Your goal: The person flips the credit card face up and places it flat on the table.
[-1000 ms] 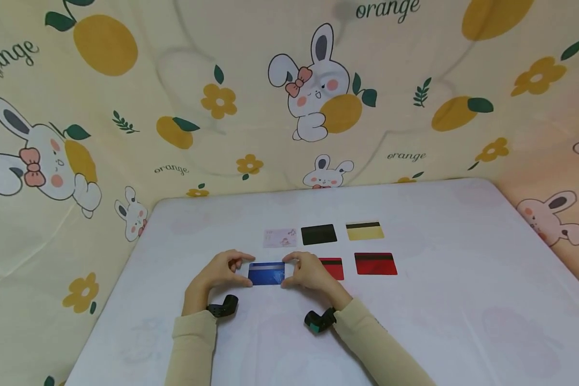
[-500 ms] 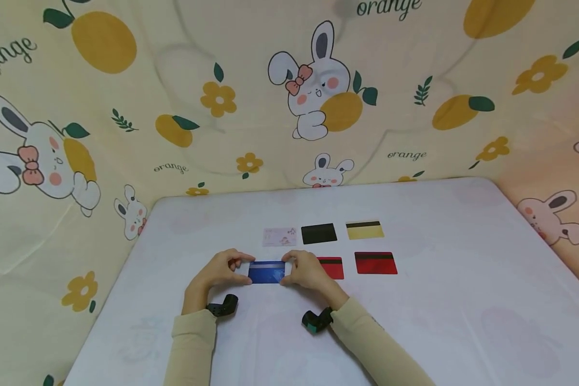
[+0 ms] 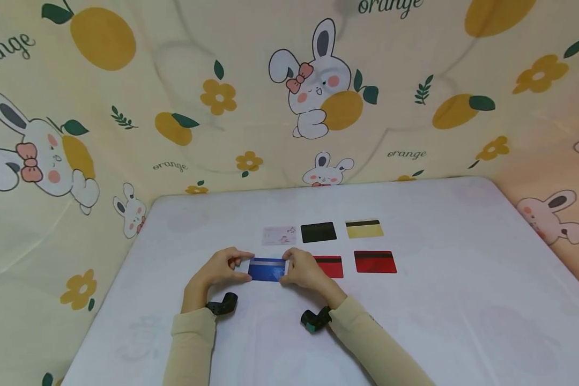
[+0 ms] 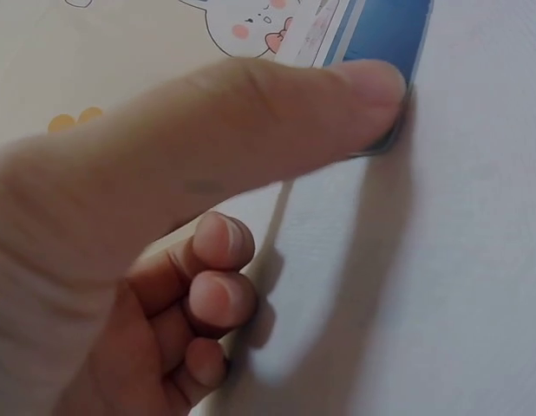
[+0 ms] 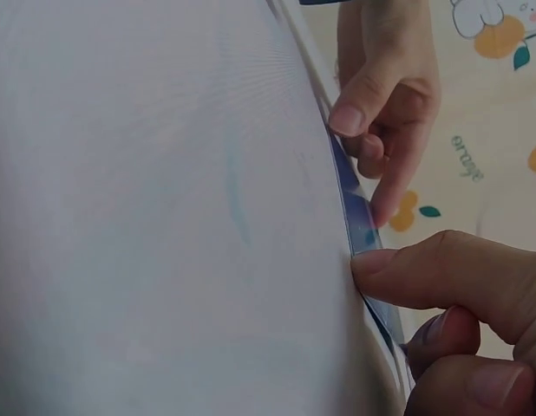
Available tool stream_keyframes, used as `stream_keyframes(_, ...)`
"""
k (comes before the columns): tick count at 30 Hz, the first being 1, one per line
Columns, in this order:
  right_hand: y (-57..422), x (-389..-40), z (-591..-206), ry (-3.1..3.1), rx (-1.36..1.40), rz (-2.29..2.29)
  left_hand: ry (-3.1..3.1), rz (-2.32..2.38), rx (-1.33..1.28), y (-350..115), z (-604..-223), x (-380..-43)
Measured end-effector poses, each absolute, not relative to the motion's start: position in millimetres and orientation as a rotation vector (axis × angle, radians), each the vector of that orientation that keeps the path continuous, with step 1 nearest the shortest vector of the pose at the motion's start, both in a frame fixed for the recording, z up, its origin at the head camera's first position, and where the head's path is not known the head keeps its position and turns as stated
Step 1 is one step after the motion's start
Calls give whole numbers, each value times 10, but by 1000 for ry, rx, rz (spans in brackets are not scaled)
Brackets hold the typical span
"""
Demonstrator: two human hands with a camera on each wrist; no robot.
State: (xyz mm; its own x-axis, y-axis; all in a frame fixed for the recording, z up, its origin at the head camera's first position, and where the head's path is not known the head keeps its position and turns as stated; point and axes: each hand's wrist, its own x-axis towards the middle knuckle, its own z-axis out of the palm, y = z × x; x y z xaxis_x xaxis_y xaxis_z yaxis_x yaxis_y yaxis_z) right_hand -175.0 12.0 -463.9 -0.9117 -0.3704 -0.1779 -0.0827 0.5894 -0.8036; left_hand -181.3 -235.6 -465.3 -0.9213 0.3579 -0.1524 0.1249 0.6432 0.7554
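A blue card with a pale stripe lies on the white tabletop, spanned by both hands. My left hand holds its left end, index finger at the far corner and thumb at the near one. At the right end my right hand grips it the same way, thumb at the near edge. In the left wrist view, the left thumb lies over a corner of the blue card. Seen low from the right wrist, the right thumb touches the near edge of the blue card.
Just right of the right hand lies a red card, partly covered by it, with another red card farther right. Behind them, a pale pink card, a black card and a gold card form a row.
My right hand has shifted slightly left, so its fingers reach a little further onto the card's right end. The left hand keeps its hold, and the card stays nearly in place.
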Motion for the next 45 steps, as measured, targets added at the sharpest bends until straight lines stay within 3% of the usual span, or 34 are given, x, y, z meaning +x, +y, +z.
stream_keyframes(45, 439, -1958, -4578, 2368, -473, -1420, 2590, 1335, 480, -2184, -4514, -1924)
